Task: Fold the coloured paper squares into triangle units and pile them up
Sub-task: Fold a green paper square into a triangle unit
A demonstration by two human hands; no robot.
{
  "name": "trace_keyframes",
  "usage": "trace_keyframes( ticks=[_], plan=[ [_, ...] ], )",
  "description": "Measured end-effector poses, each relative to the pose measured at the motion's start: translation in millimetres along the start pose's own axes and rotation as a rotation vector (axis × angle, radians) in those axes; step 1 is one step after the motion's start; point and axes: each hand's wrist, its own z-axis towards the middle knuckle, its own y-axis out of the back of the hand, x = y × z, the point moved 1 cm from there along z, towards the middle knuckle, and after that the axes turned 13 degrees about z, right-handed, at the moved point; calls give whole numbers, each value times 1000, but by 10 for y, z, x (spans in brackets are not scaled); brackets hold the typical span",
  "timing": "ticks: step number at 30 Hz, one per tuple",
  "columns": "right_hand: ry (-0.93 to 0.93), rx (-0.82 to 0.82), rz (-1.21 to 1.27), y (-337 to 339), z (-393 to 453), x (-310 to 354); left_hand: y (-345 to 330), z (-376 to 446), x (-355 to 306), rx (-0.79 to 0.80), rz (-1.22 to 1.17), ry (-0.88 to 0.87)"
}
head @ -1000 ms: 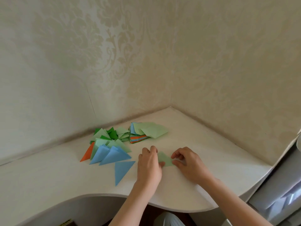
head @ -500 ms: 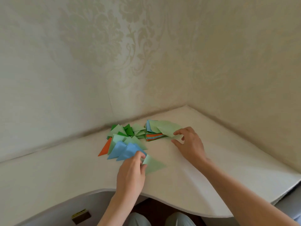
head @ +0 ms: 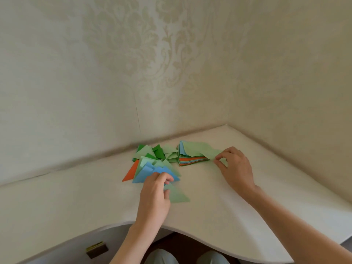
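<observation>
L hand (head: 154, 189) pinches folded triangle (head: 178, 195) at pile (head: 152, 164), prob. to add it, while R hand (head: 235, 166) pinches top sheet (head: 202, 151) off stack (head: 192, 159) for next fold.

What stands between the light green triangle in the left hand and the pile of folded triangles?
Nothing visible. The left hand pinches the triangle right at the near edge of the pile; only bare table lies around it. The right hand is off at the stack.
</observation>
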Motion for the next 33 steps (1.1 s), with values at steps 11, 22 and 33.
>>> trace_keyframes(
  ticks=[11,22,33],
  plan=[
    [207,42,-131,447,-752,-19,-305,-30,-776,24,-142,-275],
    [51,253,-56,434,-846,-121,-613,10,-904,126,-84,-309],
    [-83,277,149,406,-755,-208,-666,93,-959,148,-126,-176]
  ],
)
